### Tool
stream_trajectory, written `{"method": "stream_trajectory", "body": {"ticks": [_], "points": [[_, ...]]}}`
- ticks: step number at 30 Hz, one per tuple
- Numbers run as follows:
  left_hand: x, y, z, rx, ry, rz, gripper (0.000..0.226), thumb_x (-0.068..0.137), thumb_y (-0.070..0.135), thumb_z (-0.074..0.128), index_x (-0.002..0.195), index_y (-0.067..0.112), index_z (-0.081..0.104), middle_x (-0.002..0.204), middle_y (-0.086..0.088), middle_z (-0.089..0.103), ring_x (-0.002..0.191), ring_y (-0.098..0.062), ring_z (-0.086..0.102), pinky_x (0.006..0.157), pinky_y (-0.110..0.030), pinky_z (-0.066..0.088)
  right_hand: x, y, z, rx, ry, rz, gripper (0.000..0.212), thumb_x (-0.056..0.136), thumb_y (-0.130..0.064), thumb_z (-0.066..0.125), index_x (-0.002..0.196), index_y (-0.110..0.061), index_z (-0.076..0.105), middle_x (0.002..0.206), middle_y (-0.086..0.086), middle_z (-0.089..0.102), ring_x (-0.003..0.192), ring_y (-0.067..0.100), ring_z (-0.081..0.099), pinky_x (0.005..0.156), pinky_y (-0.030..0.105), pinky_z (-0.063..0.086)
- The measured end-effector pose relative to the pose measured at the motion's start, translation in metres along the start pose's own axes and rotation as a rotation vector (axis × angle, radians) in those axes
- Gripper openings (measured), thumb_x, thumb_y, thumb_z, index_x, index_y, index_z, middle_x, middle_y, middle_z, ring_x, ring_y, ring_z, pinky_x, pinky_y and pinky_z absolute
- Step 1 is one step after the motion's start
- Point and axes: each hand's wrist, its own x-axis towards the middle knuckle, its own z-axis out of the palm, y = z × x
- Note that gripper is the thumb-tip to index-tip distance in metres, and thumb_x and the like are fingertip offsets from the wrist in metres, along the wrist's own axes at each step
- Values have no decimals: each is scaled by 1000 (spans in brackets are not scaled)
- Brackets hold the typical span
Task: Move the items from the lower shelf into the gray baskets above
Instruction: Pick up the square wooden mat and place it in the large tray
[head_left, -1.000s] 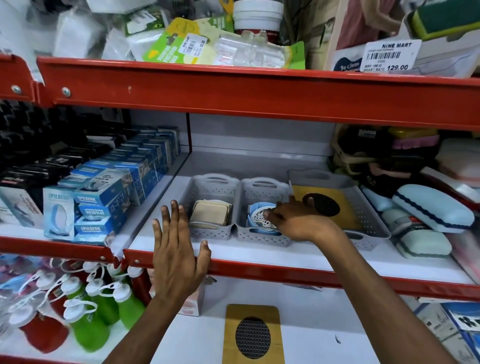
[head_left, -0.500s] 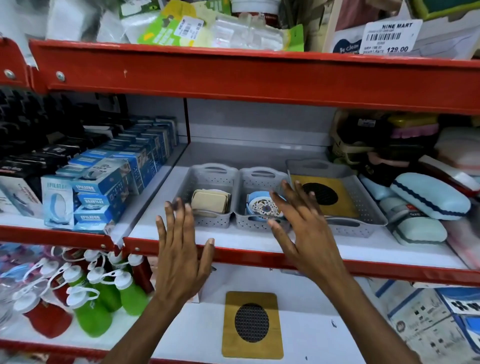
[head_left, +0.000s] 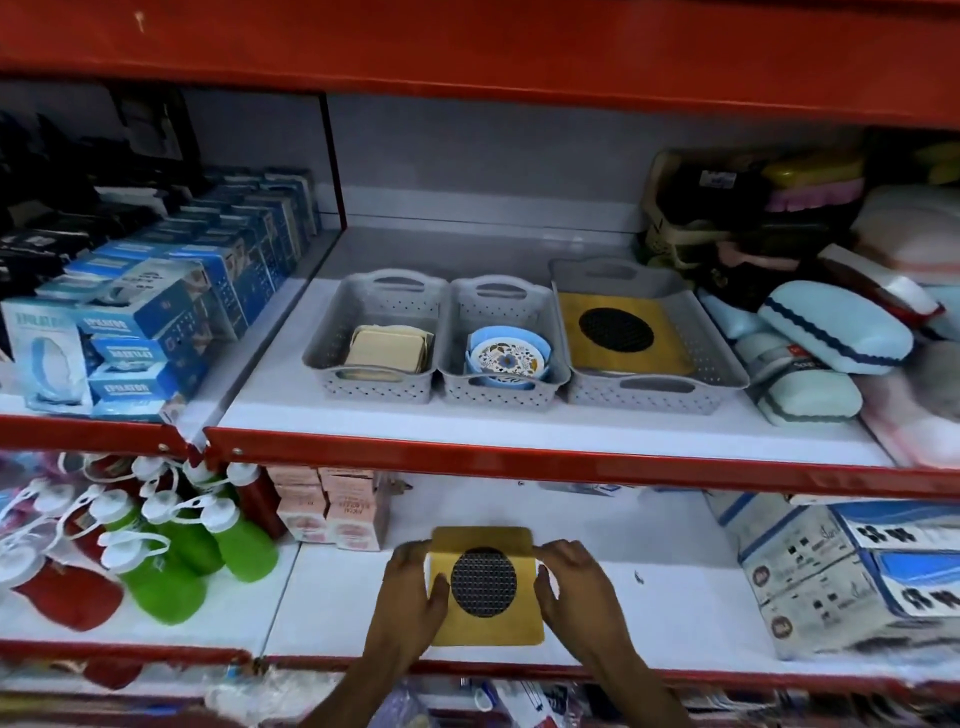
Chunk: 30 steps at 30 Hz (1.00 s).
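A yellow mat (head_left: 485, 587) lying on the lower shelf (head_left: 675, 613) at 6 o'clock is grasped at its side edges by the left hand (head_left: 413, 597) and right hand (head_left: 576, 592). Three gray baskets (head_left: 649, 332) are seen at 12 o'clock.

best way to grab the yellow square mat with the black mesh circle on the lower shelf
The yellow mat lies flat on the lower shelf, so pinch its thin left and right edges, probably coming in from the front. The left hand and right hand sit there now, clear of the black mesh circle.
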Motion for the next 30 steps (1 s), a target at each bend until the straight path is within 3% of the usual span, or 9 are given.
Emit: {"method": "stream_trajectory", "body": {"ticks": [4,7,10,15,18,20,22,25,30], "points": [[14,-1,16,-2,-162,-208,52,95,16,56,146,5,46,146,-15,57,134,-28,56,114,-31,39,5,12,38,105,-252,407,36,96,-20,53,129,-7,58,127,13,61,119,28,58,98,33,45],[20,1,26,22,-202,-266,58,98,18,54,151,3,36,155,-14,47,144,-27,45,117,-27,30,6,16,55,90,-356,454,17,94,-15,51,100,-6,63,115,19,64,110,31,59,77,30,38],[22,3,28,15,-182,-317,57,94,20,55,146,0,42,152,-16,50,142,-30,47,116,-29,31,7,19,62,139,-325,498,13,89,-9,56,95,-7,67,110,17,70,110,32,62,82,31,44],[23,-5,23,-99,-68,-374,46,68,16,49,109,7,68,118,-18,72,115,-36,65,98,-36,49,7,24,55,380,-167,665,22,82,3,63,96,-11,75,107,11,74,103,26,67,98,29,47],[20,-7,18,-164,38,-337,35,75,-4,56,97,15,75,102,-11,79,101,-32,72,90,-36,55,4,28,46,557,-91,671,31,80,4,69,79,-27,70,89,1,75,89,23,69,86,32,55],[15,-8,9,-211,78,-298,39,77,-10,60,87,26,72,93,-2,79,89,-22,74,88,-39,58,2,29,37,631,-95,648,30,82,5,69,79,-25,71,86,-4,75,87,22,70,74,19,53],[8,-9,0,-260,110,-238,46,77,-12,65,77,34,67,79,13,76,78,-6,71,82,-36,60,-2,29,26,672,-83,591,23,83,4,69,85,-19,74,89,-2,77,89,20,71,77,23,53],[-7,6,-22,-314,178,-160,45,81,-12,69,75,32,69,81,25,74,84,3,68,68,-8,53,-7,21,3,694,-61,507,19,85,2,70,87,-17,72,88,-5,77,86,8,70,76,19,51],[-31,52,-71,-473,305,-33,25,85,-6,70,84,18,71,80,22,74,67,5,65,63,-3,46,-6,-18,-59,858,112,389,12,85,-5,74,84,-17,72,90,-3,77,87,12,71,76,16,54]]}}
